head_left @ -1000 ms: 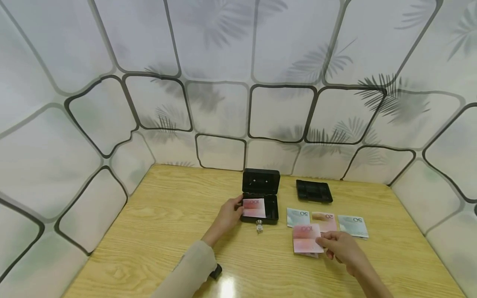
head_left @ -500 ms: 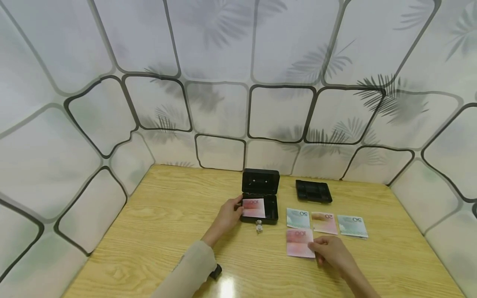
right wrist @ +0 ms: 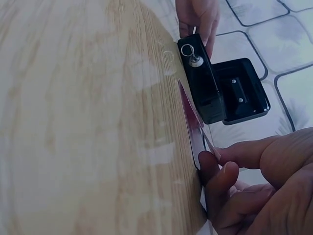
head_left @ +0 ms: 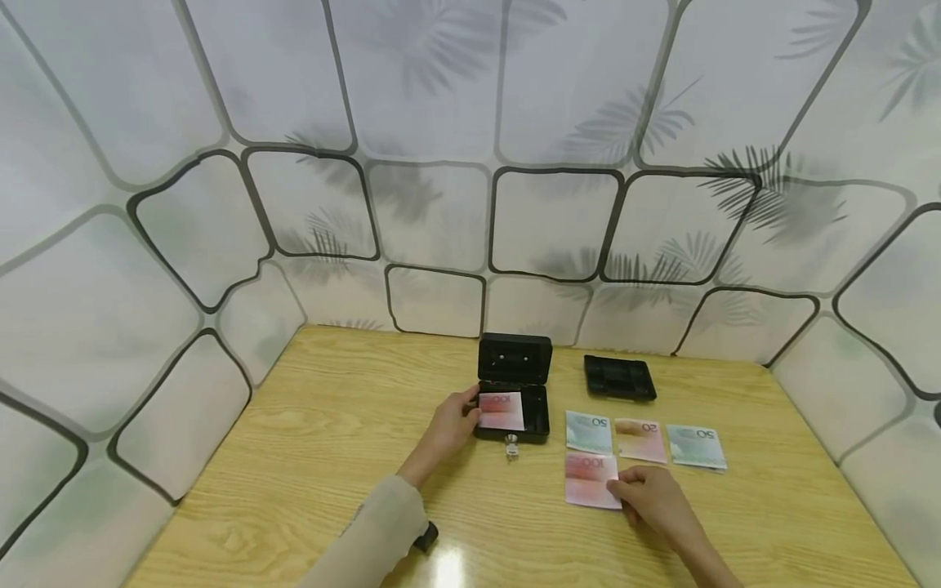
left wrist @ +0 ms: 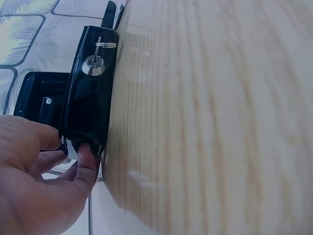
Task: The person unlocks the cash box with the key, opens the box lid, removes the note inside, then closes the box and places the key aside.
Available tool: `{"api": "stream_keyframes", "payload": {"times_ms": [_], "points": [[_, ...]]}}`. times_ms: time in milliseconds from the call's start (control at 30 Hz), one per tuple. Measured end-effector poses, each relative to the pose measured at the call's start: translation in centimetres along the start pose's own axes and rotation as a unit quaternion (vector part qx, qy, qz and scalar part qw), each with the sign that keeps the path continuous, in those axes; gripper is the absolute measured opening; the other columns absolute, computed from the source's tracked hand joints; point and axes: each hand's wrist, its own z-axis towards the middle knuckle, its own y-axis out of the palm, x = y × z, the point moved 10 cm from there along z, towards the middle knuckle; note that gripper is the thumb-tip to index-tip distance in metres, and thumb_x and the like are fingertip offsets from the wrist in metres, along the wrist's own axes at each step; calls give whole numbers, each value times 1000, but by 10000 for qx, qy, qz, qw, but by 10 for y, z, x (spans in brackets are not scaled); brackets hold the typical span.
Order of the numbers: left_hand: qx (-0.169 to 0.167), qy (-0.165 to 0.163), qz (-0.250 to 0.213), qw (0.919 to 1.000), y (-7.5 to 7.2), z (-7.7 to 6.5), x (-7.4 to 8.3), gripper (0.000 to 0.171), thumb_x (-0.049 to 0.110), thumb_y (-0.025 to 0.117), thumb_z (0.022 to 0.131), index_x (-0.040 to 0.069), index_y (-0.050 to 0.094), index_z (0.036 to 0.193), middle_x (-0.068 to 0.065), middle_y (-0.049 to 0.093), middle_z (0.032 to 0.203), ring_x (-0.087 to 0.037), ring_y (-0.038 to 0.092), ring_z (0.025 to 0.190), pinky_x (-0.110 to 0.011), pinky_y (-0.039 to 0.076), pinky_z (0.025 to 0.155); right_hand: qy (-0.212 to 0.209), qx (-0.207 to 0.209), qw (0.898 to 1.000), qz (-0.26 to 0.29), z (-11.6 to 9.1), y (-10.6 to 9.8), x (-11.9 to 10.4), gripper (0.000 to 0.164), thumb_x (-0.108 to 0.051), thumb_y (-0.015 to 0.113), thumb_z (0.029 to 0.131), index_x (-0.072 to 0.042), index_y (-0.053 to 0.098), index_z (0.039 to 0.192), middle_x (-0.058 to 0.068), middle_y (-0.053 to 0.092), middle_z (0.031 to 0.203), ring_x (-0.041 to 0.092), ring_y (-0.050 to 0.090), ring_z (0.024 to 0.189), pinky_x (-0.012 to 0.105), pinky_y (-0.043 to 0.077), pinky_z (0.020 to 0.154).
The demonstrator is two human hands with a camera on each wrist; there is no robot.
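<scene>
In the head view, a black cash box stands with its lid raised and a pink 100 banknote inside. My left hand grips the box's left side; the left wrist view has its thumb and fingers around that end. A key on a ring sits in the front lock. My right hand pinches the right edge of another pink 100 banknote, low over the table or on it. Just behind that note lies a green 50 banknote, beside an orange-pink 20 banknote and more green 50s.
A black compartment tray lies at the back, right of the cash box. Patterned fabric walls close off the wooden table behind and at both sides. A small black object shows beside the left sleeve.
My right hand has brought the pink 100 banknote left and nearer the front, below the left green 50. The left hand has stayed on the cash box.
</scene>
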Motion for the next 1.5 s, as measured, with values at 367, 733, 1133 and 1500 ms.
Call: {"api": "stream_keyframes", "payload": {"times_ms": [367,733,1133,1500], "points": [[13,71,46,10000,1,2,-2,47,0,58,103,-9,49,148,-31,58,134,-34,58,121,-51,47,105,-69,235,9978,-618,0,-5,-2,16,-17,77,89,-2,72,86,-2,60,64,14,53,57,27,43,52],[-6,15,22,10000,0,0,-1,48,0,58,103,-8,49,149,-31,58,134,-33,58,120,-50,49,102,-24,165,9980,-606,-6,-4,-6,16,-15,75,90,-1,68,86,0,61,63,13,55,54,27,45,50],[1,79,43,10000,0,1,0,47,0,59,102,-9,50,148,-32,58,133,-33,58,119,-51,48,102,170,27,9982,-576,-6,-4,-2,18,-18,72,92,-2,65,88,2,60,66,14,53,56,27,44,52],[12,67,47,10000,-1,0,2,47,0,58,102,-10,49,148,-32,58,133,-33,58,118,-51,48,102,-310,276,9990,149,-3,-23,-36,26,-18,67,101,6,68,110,8,67,76,20,55,57,27,39,48]]}}
